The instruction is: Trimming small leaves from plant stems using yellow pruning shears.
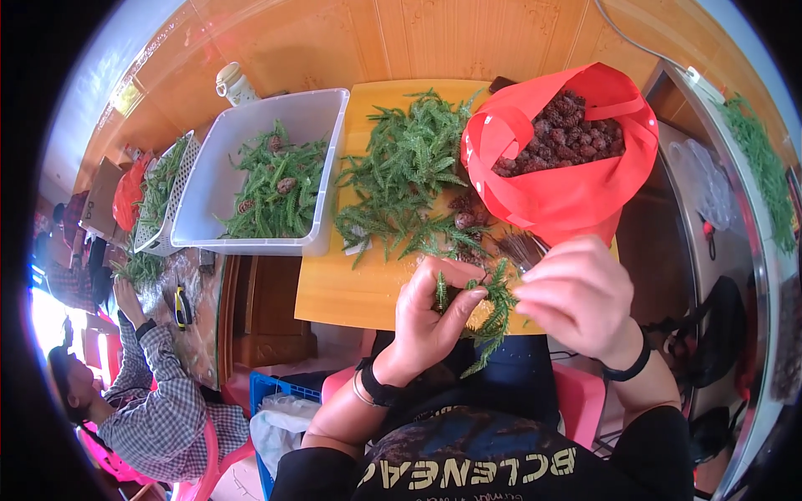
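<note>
My left hand point(434, 313) pinches a green artificial pine sprig point(494, 321) between thumb and forefinger, above the table's near edge. Part of the sprig hangs down past the fingers. Close on its right is my right hand point(582, 292), fingers drawn together and slightly blurred; whatever they hold, if anything, is hidden. Just beyond both hands lie a bundle of thin brown wires point(520, 248) and a few loose pine cones point(464, 219). A heap of green pine sprigs point(409, 159) covers the middle of the yellow tabletop point(334, 292).
A red bag point(576, 196) full of brown pine cones point(568, 138) stands at the back right. To the left is a clear plastic bin point(271, 245) holding sprigs with cones. Farther left, a person in a checked shirt point(171, 434) works beside a yellow cutter point(181, 307).
</note>
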Tool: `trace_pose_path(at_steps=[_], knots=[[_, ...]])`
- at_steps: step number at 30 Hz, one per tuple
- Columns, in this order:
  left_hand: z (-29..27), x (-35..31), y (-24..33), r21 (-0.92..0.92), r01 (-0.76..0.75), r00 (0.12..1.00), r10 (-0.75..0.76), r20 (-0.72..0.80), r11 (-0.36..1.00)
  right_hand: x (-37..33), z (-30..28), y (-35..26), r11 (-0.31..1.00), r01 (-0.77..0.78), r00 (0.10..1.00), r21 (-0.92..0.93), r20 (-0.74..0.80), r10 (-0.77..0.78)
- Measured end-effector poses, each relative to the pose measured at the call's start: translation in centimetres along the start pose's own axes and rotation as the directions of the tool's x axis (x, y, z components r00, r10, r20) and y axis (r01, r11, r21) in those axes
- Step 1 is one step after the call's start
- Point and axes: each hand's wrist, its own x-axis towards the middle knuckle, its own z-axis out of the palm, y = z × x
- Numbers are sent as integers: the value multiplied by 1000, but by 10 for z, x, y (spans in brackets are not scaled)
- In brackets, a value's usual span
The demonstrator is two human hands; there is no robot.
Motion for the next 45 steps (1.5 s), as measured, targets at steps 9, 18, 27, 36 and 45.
trace_pose_path(at_steps=[9,18,27,36,45], knots=[[-1,6,7,253,-237,971,220,96,938,-13,21,0,834,-428,904,348,154,400],[-2,-1,-1,59,-118,992,114,57,991,-18,20,3,172,-782,571,599,578,584],[-9,3,4,-147,50,975,-17,221,988,24,-3,20,992,72,979,99,182,-89],[-13,4,14,-418,376,900,-217,379,827,36,-7,19,914,404,888,-36,256,-382],[-9,6,16,317,-242,954,166,250,917,40,-15,10,988,-3,765,-155,636,103]])
